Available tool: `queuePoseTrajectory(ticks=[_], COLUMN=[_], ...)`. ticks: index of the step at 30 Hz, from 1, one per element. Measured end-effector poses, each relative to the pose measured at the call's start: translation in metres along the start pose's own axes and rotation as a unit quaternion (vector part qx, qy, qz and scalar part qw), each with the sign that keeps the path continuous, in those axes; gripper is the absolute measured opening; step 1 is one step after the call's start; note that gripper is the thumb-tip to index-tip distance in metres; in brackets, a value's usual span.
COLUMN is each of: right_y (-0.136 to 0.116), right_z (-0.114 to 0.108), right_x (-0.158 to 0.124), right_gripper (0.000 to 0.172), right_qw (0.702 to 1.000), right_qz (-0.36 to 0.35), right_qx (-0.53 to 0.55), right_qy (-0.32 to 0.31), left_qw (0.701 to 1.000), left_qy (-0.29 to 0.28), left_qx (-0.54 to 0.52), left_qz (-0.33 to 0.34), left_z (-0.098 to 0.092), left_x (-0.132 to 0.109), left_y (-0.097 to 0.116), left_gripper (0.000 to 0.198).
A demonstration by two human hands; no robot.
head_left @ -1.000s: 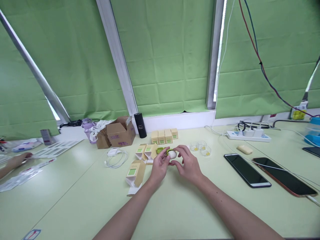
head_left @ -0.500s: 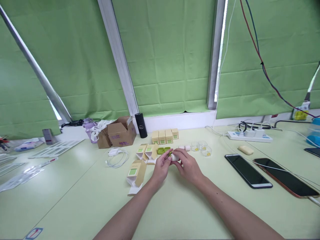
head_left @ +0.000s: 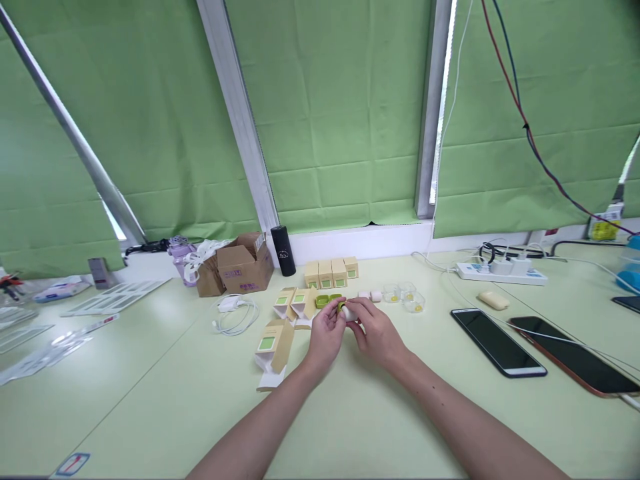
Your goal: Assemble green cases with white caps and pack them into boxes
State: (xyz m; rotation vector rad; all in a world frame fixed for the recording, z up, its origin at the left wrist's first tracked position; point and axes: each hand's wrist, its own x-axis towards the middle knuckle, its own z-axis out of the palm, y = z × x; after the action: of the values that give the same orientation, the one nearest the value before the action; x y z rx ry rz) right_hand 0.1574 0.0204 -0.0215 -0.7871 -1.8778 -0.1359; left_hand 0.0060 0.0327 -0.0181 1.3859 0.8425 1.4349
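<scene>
My two hands meet over the table around one small white rounded piece [head_left: 349,315] with a green part [head_left: 341,307] at its left end. My left hand [head_left: 324,333] pinches the green end, and my right hand [head_left: 379,331] is closed on the white body. Fingers cover much of both parts. Just behind my left hand sit small olive-green square containers [head_left: 323,302]. Pale pink pieces [head_left: 370,295] and several clear round cups [head_left: 415,303] with yellow spots lie behind my right hand. Left of my hands lies an opened tan box [head_left: 275,343] with a green label.
More opened tan boxes [head_left: 303,304] lie behind it, and several closed ones [head_left: 333,274] stand farther back. A white cable [head_left: 237,313], a cardboard box [head_left: 245,267] and a black cylinder [head_left: 283,252] are left. Phones [head_left: 497,342] and a power strip [head_left: 500,272] are right.
Both hands keep their grip in nearly the same place. The small white piece has turned slightly between the fingers, showing a little more of its side. The whole view has shifted slightly.
</scene>
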Motion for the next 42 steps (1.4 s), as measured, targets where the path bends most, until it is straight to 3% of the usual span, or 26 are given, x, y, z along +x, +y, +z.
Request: queuePoseTrajectory(ticks=[12, 17, 21, 25, 42], right_y=[-0.001, 0.001, 0.004, 0.003, 0.001], right_z=[0.001, 0.003, 0.004, 0.003, 0.004], right_x=[0.000, -0.002, -0.005, -0.006, -0.005], right_gripper=[0.042, 0.038, 0.049, 0.049, 0.041], right_qw=[1.000, 1.000, 1.000, 1.000, 1.000], right_qz=[-0.011, 0.005, 0.017, 0.020, 0.018], right_qx=[-0.009, -0.008, -0.005, 0.004, 0.006], right_qy=[0.010, 0.003, -0.011, -0.014, -0.002], left_qw=[0.999, 1.000, 0.998, 0.998, 0.999], left_qy=[0.018, -0.020, -0.058, -0.061, -0.048], left_qx=[0.022, 0.005, 0.000, 0.011, 0.012], left_qz=[0.013, 0.013, 0.019, 0.019, 0.016], left_z=[0.002, -0.005, -0.006, -0.003, -0.003], left_x=[-0.003, -0.004, -0.006, -0.004, -0.002], left_y=[0.002, -0.002, -0.001, 0.000, -0.001], left_gripper=[0.039, 0.049, 0.059, 0.065, 0.059])
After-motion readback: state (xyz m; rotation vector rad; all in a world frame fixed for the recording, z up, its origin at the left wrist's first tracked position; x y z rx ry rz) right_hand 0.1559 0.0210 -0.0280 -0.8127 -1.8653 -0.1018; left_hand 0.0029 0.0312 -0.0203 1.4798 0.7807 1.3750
